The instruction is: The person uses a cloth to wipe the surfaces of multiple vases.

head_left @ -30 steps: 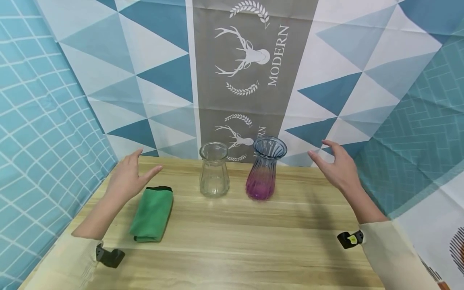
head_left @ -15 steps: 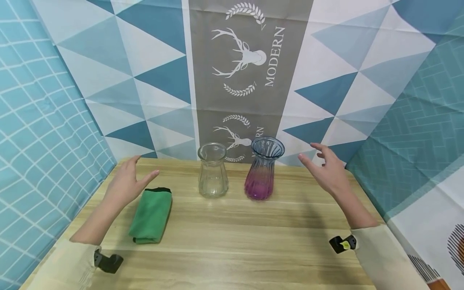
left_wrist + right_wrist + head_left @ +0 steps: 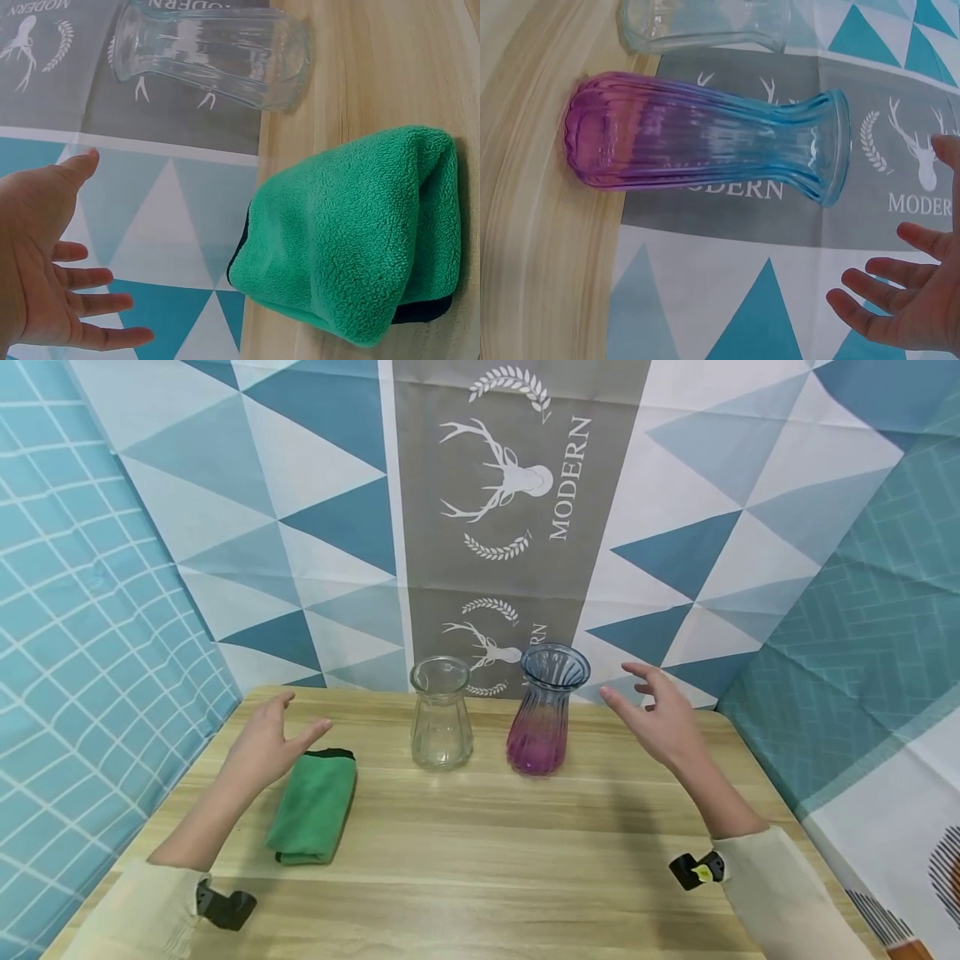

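Observation:
Two glass vases stand upright near the table's back edge. The clear vase is in the middle; to its right is the ribbed vase, blue at the rim and purple at the base. My right hand hovers to the right of the ribbed vase, fingers spread and apart from it. In the right wrist view this hand holds nothing. On the left, a folded green cloth with black edging lies on the table. My left hand is raised beside and above it, thumb held away from the fingers, touching nothing.
A wooden table fills the lower view. Behind it hangs a patterned backdrop with triangles and deer heads, close behind the vases. Blue tiled sheeting borders the left, and teal sheeting the right.
My right hand has moved left, closer to the ribbed vase. The left hand has sunk slightly. Both vases and the cloth stay where they were.

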Demonstrator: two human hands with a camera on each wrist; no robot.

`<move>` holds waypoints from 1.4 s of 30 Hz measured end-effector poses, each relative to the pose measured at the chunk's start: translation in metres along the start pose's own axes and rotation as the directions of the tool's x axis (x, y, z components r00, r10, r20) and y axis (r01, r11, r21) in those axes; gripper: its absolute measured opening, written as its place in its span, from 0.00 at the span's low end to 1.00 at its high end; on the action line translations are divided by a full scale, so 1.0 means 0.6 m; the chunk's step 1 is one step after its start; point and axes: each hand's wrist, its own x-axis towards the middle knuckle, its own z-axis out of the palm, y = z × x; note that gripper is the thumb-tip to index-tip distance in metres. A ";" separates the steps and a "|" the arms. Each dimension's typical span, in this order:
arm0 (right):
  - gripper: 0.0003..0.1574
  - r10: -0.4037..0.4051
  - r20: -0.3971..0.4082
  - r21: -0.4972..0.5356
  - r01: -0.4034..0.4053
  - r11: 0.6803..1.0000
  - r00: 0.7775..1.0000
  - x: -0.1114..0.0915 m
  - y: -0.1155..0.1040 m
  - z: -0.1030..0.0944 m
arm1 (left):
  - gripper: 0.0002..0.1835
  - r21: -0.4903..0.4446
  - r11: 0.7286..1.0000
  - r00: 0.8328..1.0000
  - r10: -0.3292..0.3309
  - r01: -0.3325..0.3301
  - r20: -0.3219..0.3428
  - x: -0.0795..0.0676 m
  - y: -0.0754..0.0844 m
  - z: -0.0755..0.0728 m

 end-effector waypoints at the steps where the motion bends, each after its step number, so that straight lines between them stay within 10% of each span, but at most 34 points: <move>1: 0.44 0.001 0.001 -0.001 -0.001 1.000 1.000 0.000 -0.001 0.003 | 0.51 -0.004 1.000 1.000 -0.002 0.002 0.005 0.000 0.000 0.001; 42: 0.40 -0.104 0.003 0.124 0.103 0.987 0.995 -0.015 -0.035 0.073 | 0.53 -0.043 0.992 0.966 -0.108 0.121 0.235 -0.024 -0.055 0.041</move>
